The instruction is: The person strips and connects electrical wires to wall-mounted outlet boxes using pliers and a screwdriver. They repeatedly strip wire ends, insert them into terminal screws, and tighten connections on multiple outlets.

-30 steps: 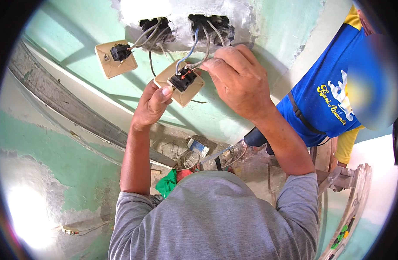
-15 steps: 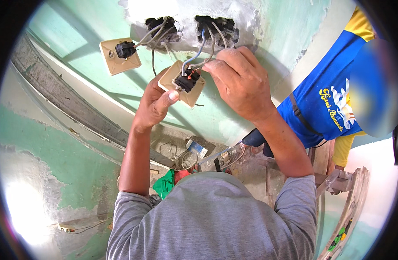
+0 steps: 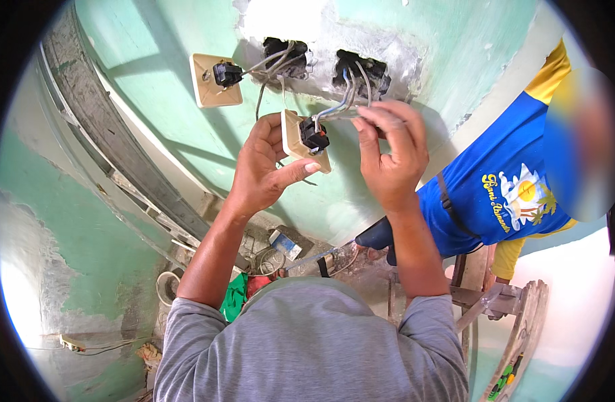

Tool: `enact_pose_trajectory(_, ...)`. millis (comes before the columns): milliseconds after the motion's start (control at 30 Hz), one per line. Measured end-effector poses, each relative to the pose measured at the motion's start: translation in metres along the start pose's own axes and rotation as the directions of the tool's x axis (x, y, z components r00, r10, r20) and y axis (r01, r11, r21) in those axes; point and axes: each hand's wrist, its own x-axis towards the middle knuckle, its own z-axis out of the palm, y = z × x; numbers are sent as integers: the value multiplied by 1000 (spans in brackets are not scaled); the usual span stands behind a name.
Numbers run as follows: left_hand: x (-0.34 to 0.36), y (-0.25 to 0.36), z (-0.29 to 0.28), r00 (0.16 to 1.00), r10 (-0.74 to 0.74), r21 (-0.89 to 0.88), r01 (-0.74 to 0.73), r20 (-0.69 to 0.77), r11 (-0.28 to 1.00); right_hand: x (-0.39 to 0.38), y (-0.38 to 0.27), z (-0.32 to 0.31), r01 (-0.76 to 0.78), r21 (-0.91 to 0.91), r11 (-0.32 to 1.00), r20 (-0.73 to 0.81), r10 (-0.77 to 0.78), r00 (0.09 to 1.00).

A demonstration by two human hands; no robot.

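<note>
My left hand (image 3: 257,167) grips a cream wall plate (image 3: 292,137) by its edges, thumb on the lower corner, back side showing. A black switch module (image 3: 315,137) with a small orange-red part sits in its back. Blue and grey wires (image 3: 344,102) run from the module up into the right-hand wall hole (image 3: 358,72). My right hand (image 3: 396,151) is raised just right of the plate, thumb and forefinger pinched at a grey wire; the fingertips are slightly blurred. A second cream plate (image 3: 212,96) with a black module (image 3: 227,74) hangs by wires from the left-hand hole (image 3: 275,50).
A person in a blue and yellow shirt (image 3: 468,181) is close on the right, beside a wooden frame (image 3: 532,315). Below lie a blue-white box (image 3: 285,245), coiled wire (image 3: 270,260), green cloth (image 3: 235,295) and a bucket (image 3: 166,288). A curved-looking ledge (image 3: 106,100) runs along the left.
The view has shifted, so the wall and plates appear further right and lower. My right hand has drawn away from the module, and the held plate has turned more edge-on.
</note>
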Motion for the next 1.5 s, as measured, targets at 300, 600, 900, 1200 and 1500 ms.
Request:
enact_pose_trajectory(300,-1,-1,6,999,46,-4,-46,-24,999,-2,-24,5,-596,344,726,100,603,791)
enact_pose_trajectory(600,-3,-8,12,997,55,-18,-56,-56,998,-4,-20,8,-677,367,638,175,667,724)
enact_pose_trajectory(900,-5,-15,14,999,25,-86,-27,-33,996,-3,-29,10,-718,323,616,191,701,687)
enact_pose_trajectory(1200,-5,-15,9,1000,16,-165,-13,18,986,-7,-35,17,-741,296,602,180,727,662)
enact_pose_trajectory(1500,-6,-17,3,996,23,-195,-5,91,981,-7,-38,19,-758,289,584,181,745,642)
